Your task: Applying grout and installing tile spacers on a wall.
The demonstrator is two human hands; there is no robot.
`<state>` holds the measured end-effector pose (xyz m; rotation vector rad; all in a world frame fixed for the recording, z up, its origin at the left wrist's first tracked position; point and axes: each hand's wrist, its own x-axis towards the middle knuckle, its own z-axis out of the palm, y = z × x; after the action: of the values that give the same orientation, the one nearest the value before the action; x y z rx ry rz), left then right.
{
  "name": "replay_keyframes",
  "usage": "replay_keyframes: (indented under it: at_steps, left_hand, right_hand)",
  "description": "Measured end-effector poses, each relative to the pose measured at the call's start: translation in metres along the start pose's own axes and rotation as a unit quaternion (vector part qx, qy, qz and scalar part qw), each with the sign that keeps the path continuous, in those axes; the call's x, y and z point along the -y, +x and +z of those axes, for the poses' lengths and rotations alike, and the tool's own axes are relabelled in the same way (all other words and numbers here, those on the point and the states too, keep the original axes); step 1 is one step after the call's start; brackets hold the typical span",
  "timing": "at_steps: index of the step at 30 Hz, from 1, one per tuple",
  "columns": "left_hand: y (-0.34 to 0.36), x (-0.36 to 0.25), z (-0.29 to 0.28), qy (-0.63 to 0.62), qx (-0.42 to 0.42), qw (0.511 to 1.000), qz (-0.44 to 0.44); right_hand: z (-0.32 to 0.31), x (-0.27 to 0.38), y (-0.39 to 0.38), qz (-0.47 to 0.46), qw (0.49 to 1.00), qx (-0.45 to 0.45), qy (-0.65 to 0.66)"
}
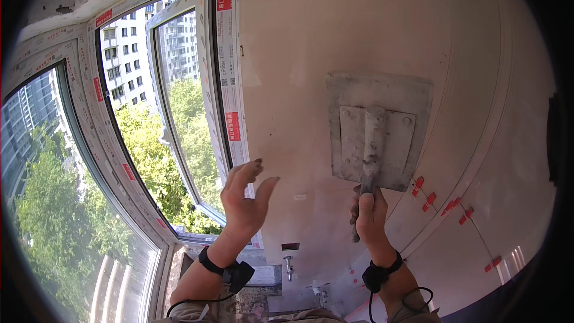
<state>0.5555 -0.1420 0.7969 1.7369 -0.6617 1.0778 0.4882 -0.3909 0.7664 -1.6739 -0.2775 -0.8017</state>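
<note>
My right hand is wrapped round the lower end of the handle of a grey float. The float is a worn, smeared rectangular board with a smaller plate on its back and a long handle along the middle. It is raised in front of a pale tiled wall; whether its far face touches the wall is hidden. To the left, my left hand is lifted with nothing in it, thumb and fingers apart and dark fingertips. It is beside the edge of the window frame.
An open window sash lies left of my left hand, and a fixed pane stands further left. Red tile clips stick out of wall joints at the lower right. Below are a small wall cut-out and a metal tap.
</note>
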Motion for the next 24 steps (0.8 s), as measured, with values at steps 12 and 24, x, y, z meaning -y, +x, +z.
replay_keyframes:
  at_steps: [12, 24]
  left_hand:
    - [-0.069, 0.130, 0.018, -0.018, 0.119, 0.967, -0.225]
    - [-0.062, 0.127, 0.014, -0.063, 0.136, 0.959, -0.240]
  right_hand:
    - [-0.009, -0.038, 0.028, -0.138, 0.988, -0.063, 0.035]
    - [-0.009, -0.042, 0.070, 0.051, 0.998, -0.024, -0.026]
